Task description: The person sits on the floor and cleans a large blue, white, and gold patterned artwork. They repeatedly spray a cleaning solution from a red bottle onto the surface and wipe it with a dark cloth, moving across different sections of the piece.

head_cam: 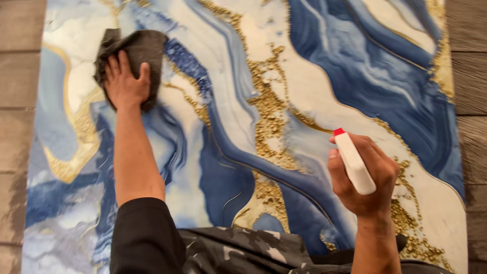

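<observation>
Wiping step in hand, by my read: left hand (124, 81) pressed flat on a dark grey cloth (134, 50), no closed grip, at the upper left of the blue, white and gold marbled panel (314, 86). Right hand (365, 177) has its grip wrapped around a white spray bottle with red tip (353, 163), held over the panel's lower right. Next pass likely needs steady pressure across the raised gold grain. Grey wood planks (469, 91) flank the panel; nothing blocks the cloth.

A: What covers the left arm behind the left hand (123, 81)?
B: A black sleeve, pushed above the forearm.
A: And behind the right hand (362, 175)?
B: Bare wrist; patterned dark-and-white garment below.
</observation>
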`<state>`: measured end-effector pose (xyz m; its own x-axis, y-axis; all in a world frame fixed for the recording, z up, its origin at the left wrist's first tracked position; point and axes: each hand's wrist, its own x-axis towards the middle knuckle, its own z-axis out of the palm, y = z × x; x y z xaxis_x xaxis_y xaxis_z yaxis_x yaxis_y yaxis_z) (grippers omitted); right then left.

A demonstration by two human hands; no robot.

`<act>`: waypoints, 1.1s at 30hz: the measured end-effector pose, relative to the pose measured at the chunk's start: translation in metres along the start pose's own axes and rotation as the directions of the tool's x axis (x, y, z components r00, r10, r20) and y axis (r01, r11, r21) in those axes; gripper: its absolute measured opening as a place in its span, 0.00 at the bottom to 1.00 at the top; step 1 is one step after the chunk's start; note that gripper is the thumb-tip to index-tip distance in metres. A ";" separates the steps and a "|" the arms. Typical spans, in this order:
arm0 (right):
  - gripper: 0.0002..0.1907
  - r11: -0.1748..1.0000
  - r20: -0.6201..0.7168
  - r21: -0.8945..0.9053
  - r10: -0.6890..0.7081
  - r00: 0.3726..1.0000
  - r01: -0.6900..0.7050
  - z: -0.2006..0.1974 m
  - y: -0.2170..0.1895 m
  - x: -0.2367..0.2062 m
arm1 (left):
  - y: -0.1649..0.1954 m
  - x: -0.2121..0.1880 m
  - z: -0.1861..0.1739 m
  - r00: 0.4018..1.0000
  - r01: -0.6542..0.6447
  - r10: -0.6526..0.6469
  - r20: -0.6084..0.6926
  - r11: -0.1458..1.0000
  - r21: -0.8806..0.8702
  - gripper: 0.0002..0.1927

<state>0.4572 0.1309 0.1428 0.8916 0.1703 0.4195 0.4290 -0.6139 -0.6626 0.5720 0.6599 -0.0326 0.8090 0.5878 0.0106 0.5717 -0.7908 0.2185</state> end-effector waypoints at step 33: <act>0.09 0.971 -0.302 -0.086 0.189 0.934 -0.224 -0.014 0.019 0.006 | 0.254 -0.075 0.070 0.976 -0.215 0.211 -0.057 0.975 -0.057 0.43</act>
<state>0.4688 0.1095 0.1415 0.8704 -0.1903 0.4541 0.2039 -0.7001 -0.6843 0.6658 0.4029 -0.0460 0.9024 0.4160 0.1124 0.3759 -0.8874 0.2667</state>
